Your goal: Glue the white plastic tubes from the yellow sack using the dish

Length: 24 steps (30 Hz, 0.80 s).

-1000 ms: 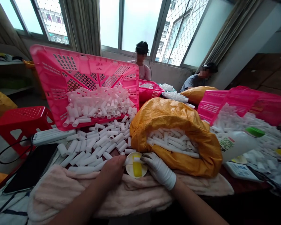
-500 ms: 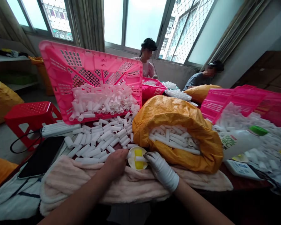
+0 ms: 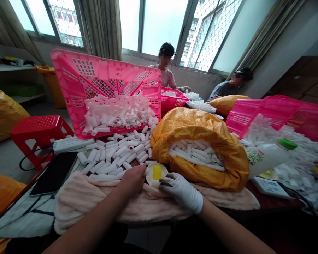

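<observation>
A round whitish disc (image 3: 163, 170) with a yellow strip (image 3: 157, 172) across its middle lies between my hands. My right hand (image 3: 178, 192), in a white glove with darkened fingertips, is closed on a short white plastic tube (image 3: 155, 182) over the disc's lower part. My bare left hand (image 3: 134, 180) is closed at the disc's left edge; a small white piece shows by its fingertips, but what it grips is hidden. Loose white tubes (image 3: 108, 168) lie just beyond my left hand. Behind my right hand, an orange sack (image 3: 185, 120) gapes open, with more white tubes (image 3: 198, 153) inside.
A tilted pink crate (image 3: 66, 88) spills tubes onto the table. Left are a black phone (image 3: 54, 173) and a red stool (image 3: 42, 125). A pinkish cloth (image 3: 95, 204) lines the front edge. Right are a green-capped bottle (image 3: 267, 157) and a white device (image 3: 271, 187). Two people sit beyond.
The tube in my right hand has moved slightly down and left over the disc, and my right fingers have curled inward. My left hand stays by the disc. A co-worker's gloved hand has reached forward.
</observation>
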Tool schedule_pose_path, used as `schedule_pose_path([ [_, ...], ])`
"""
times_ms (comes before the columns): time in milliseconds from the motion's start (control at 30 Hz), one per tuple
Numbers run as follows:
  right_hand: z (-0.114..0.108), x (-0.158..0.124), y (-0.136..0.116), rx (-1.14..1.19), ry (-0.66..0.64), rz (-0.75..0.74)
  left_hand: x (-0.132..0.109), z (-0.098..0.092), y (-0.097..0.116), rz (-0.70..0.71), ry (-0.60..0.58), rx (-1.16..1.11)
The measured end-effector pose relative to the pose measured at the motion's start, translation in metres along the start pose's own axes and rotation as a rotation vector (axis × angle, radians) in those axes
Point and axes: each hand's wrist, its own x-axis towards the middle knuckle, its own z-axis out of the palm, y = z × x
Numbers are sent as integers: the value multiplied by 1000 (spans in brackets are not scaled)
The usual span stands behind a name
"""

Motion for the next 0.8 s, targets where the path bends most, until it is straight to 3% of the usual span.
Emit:
schedule_pose_path([
  [67,0,5,-3,129,92,23,-1,-2,2,-7,37,2],
  [200,12,17,-4,440,521,276,-2,-13,4,-2,157,4],
  [300,13,25,-6,737,683,396,-2,-24,5,77,144,-112],
  [400,-5,29,-15,702,627,286,-5,-32,11,138,61,-228],
  [500,-22,30,-26,556,441,164,-11,-33,24,158,-16,-221],
  [567,-23,30,-29,514,398,282,-15,-30,34,131,-8,-128],
  [667,-10,28,-30,456,400,601,-21,-26,47,60,-37,-34],
  [733,0,25,-33,425,378,649,-23,-26,52,58,-122,-129],
  [800,3,23,-38,386,377,577,-26,-30,56,108,-263,-332],
])
